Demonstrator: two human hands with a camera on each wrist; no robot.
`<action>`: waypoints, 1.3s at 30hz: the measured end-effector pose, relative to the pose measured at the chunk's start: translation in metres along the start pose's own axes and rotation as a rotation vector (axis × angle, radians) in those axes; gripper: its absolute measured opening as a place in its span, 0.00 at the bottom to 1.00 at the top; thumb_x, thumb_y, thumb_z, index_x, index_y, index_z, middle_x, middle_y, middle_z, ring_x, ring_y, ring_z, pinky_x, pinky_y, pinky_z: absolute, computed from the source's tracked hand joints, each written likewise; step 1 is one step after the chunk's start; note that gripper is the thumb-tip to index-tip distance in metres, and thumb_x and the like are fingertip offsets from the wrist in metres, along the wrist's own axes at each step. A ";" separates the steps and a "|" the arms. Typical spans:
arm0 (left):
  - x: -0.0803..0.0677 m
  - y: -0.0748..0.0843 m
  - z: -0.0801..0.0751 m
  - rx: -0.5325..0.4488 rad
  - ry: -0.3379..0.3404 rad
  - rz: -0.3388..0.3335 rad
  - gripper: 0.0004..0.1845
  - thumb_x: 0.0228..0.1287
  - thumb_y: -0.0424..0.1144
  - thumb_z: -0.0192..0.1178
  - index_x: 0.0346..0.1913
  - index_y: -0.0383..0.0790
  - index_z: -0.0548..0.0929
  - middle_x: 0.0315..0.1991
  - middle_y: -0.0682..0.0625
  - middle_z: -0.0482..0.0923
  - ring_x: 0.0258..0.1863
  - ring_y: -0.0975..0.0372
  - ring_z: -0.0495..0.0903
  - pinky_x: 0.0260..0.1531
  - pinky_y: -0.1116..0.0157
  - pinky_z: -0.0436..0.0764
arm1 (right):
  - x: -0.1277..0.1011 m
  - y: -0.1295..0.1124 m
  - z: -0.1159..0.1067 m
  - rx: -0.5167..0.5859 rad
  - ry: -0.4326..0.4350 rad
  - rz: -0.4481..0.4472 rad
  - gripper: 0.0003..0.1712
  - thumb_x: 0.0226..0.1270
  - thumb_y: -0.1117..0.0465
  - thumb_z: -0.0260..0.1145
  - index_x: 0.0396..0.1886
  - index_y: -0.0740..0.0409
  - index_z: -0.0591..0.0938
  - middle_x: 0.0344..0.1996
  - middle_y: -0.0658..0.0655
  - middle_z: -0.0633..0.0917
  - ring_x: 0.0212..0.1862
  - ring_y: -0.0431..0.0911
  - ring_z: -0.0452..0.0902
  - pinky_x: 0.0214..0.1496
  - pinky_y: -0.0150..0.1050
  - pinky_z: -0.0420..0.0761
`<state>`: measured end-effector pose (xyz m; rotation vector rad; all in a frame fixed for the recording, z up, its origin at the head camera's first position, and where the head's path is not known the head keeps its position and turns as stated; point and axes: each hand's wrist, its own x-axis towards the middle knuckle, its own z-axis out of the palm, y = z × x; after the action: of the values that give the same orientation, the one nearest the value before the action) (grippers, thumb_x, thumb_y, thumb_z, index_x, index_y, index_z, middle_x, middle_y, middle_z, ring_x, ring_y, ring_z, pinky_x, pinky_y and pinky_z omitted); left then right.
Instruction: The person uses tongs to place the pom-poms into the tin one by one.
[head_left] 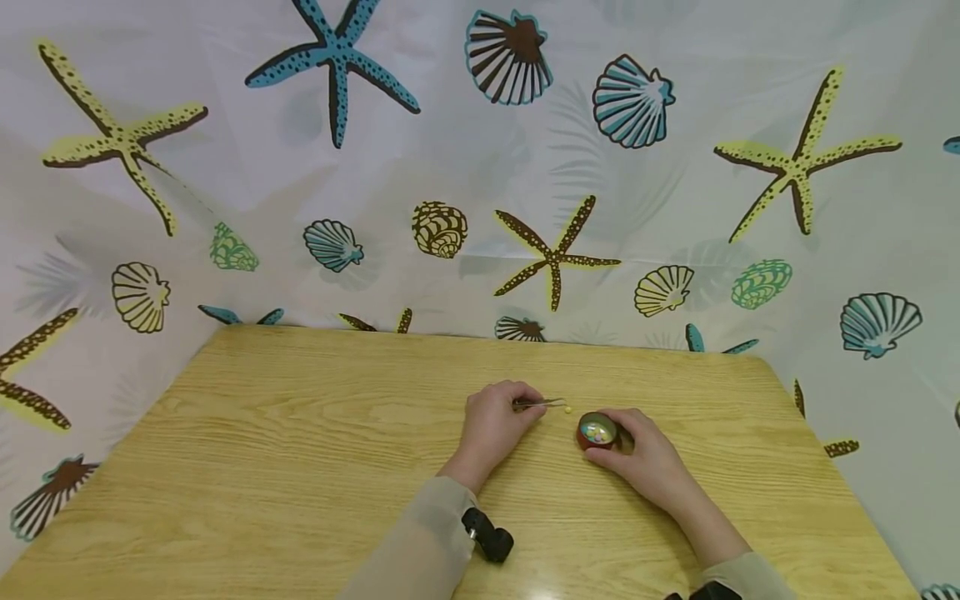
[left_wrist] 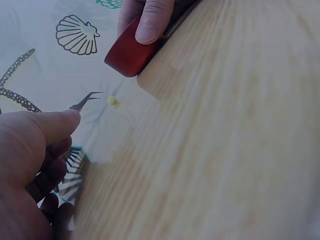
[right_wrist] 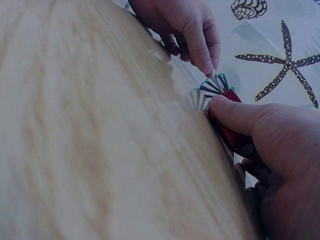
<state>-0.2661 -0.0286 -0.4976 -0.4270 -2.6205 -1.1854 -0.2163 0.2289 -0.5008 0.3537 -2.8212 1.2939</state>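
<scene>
My left hand [head_left: 495, 423] pinches a pair of thin metal tweezers [left_wrist: 87, 100] between thumb and forefinger. The bent tips stand slightly apart, pointing at a small yellow bead [left_wrist: 111, 100] on the wooden table, with a narrow gap between tips and bead in the left wrist view. Just right of the bead is a small round red tin [left_wrist: 129, 52], and my right hand [head_left: 651, 457] grips its side with thumb and fingers. Several pastel beads [head_left: 597, 432] lie inside the tin, seen through its top in the head view.
The wooden table [head_left: 300, 433] reaches back to a pale cloth [head_left: 420, 167] printed with starfish and shells, which hangs behind it and along both sides. A black camera mount [head_left: 487, 535] sits on the left sleeve.
</scene>
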 end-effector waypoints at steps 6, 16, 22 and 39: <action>0.000 -0.001 0.001 0.011 -0.011 -0.005 0.03 0.73 0.42 0.77 0.45 0.50 0.95 0.43 0.56 0.92 0.48 0.55 0.88 0.61 0.43 0.75 | 0.001 0.002 0.000 -0.006 0.007 -0.002 0.39 0.72 0.48 0.82 0.76 0.57 0.80 0.65 0.58 0.83 0.70 0.59 0.77 0.75 0.64 0.72; -0.001 -0.001 0.002 0.036 -0.022 0.019 0.03 0.73 0.42 0.77 0.45 0.50 0.95 0.43 0.56 0.92 0.48 0.56 0.89 0.62 0.42 0.75 | 0.002 0.002 0.001 -0.010 0.011 -0.006 0.39 0.71 0.48 0.82 0.76 0.57 0.80 0.64 0.58 0.83 0.70 0.58 0.77 0.75 0.64 0.72; -0.001 -0.001 0.003 0.049 -0.025 0.020 0.02 0.73 0.42 0.77 0.44 0.50 0.95 0.43 0.56 0.92 0.48 0.56 0.89 0.62 0.42 0.75 | 0.002 0.002 0.001 -0.012 0.014 -0.014 0.38 0.71 0.50 0.82 0.75 0.58 0.81 0.63 0.58 0.83 0.69 0.58 0.78 0.75 0.63 0.72; -0.002 0.001 0.002 0.060 -0.031 0.015 0.02 0.73 0.42 0.76 0.44 0.51 0.95 0.42 0.57 0.91 0.47 0.56 0.88 0.60 0.43 0.75 | 0.001 0.001 0.000 -0.014 0.009 0.000 0.39 0.72 0.49 0.82 0.76 0.57 0.80 0.64 0.58 0.83 0.70 0.59 0.77 0.76 0.64 0.72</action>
<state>-0.2638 -0.0266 -0.4986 -0.4559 -2.6665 -1.1004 -0.2179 0.2290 -0.5019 0.3469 -2.8210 1.2717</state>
